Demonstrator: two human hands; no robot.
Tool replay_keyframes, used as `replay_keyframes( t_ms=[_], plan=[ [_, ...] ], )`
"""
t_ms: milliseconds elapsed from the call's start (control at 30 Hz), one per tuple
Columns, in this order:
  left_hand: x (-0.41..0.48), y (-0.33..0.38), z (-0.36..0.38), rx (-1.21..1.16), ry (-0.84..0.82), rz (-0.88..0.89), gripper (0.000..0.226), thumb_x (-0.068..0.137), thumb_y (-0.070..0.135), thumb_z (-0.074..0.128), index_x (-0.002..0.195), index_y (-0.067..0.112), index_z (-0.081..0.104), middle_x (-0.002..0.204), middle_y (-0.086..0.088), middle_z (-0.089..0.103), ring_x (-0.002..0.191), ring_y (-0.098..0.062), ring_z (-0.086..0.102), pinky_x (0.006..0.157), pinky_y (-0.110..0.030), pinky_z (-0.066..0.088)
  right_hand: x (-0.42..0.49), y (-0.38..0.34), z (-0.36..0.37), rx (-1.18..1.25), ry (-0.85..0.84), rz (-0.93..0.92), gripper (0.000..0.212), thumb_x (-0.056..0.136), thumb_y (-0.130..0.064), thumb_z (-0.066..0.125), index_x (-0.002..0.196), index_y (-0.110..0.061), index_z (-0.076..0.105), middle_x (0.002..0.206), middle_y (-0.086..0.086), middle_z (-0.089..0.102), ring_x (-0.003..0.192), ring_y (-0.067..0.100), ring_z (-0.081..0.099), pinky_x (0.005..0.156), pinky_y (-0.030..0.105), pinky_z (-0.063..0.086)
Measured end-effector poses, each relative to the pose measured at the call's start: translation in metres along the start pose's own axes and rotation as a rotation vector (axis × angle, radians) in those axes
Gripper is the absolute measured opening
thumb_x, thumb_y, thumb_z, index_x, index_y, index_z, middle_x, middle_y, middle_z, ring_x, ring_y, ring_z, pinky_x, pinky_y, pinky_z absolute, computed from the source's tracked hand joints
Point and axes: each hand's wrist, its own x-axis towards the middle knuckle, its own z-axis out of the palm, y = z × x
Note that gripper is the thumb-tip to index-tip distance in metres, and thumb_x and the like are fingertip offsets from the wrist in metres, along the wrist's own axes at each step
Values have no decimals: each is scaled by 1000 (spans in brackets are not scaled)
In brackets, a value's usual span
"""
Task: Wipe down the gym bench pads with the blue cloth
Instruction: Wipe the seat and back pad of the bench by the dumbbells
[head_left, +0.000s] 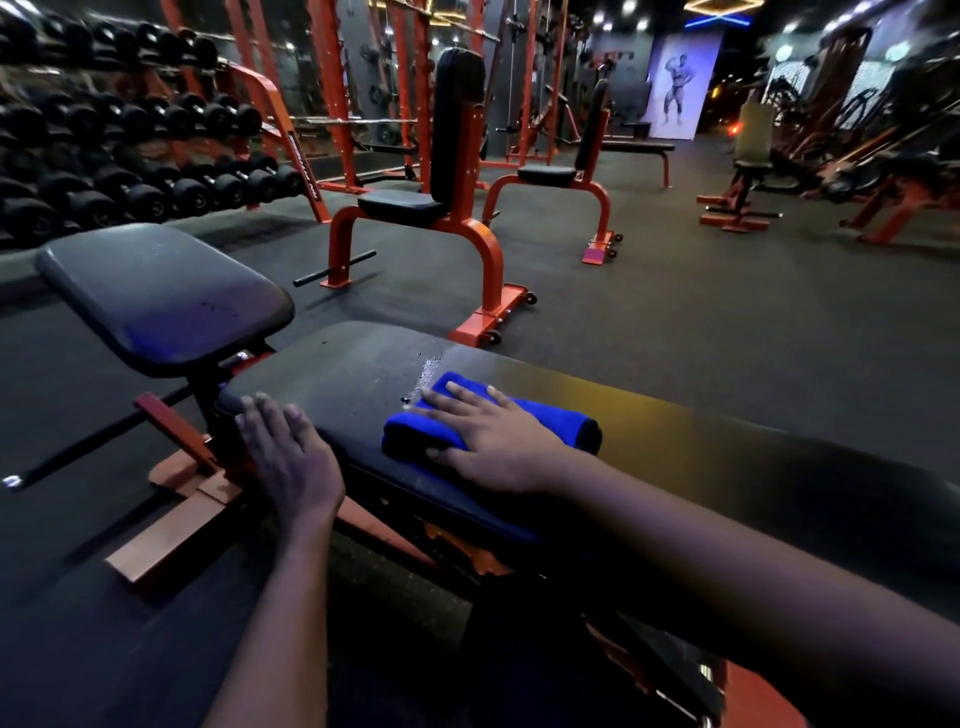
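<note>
Room: dim gym with a dark rubber floor (701, 322) and orange frames on every side
Right hand (488, 441): laid flat with straight, spread fingers, pressing down on the blue cloth (563, 428) at centre frame; an open palm looks chosen to spread the pressure over a wide stroke
Blue cloth: folded thick, lying on the long bench pad (337, 384) under that palm, its ends showing either side of the hand
Left hand (291, 452): also flat with straight fingers and gripping nothing, resting on the pad's left end, lower left of centre; I'd say it props the lean
Long bench pad: dusty grey left of the cloth and darker to its right, so the left stretch probably remains to be done
Droplets (428, 369): wet beads just above the cloth's upper left corner, likely spray waiting to be picked up
Seat pad (161, 291): tilted up at upper left, apart from both hands, speckled, probably next
Backdrop: dumbbell rack (130, 156) far upper left, upright orange bench (452, 171) top centre
</note>
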Motion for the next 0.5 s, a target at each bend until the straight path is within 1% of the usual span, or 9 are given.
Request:
replay_keyframes(
  t_ms=[100, 200, 267, 400, 500],
  plan=[
    [-2, -6, -1, 5, 15, 41, 57, 105, 30, 21, 152, -1, 24, 162, -18, 15, 150, -32, 11, 121, -35, 2, 14, -5, -4, -2, 0, 33, 58, 101, -47, 38, 155, -40, 18, 164, -16, 5, 151, 6, -2, 123, 47, -2],
    [-2, -7, -3, 13, 37, 46, 53, 105, 27, 23, 151, 2, 30, 161, -16, 21, 149, -31, 15, 121, -34, 5, 33, -13, -5, 12, -16, 77, 57, 101, -48, 36, 155, -38, 21, 165, -16, 5, 152, 7, -2, 122, 50, 1],
    [-2, -10, -6, 30, 30, 49, 53, 105, 29, 22, 151, 4, 32, 160, -14, 23, 148, -30, 17, 121, -34, 5, 28, -16, -3, 12, -8, 53, 57, 101, -48, 36, 155, -41, 19, 165, -16, 4, 152, 7, -2, 123, 49, 0],
    [3, -16, -10, 18, 37, 91, 58, 102, 34, 20, 146, 3, 41, 157, -15, 31, 145, -31, 25, 120, -37, 12, -14, -15, 4, -13, 16, -48, 58, 101, -48, 38, 154, -45, 14, 164, -18, 2, 151, 5, -5, 123, 41, -7],
    [3, -16, -16, -2, 33, 97, 60, 100, 37, 19, 144, 6, 46, 154, -14, 36, 142, -29, 30, 119, -39, 18, -9, -19, 3, -24, 22, -16, 57, 101, -49, 37, 154, -45, 16, 164, -18, 2, 151, 6, -5, 123, 45, -5]
  ],
)
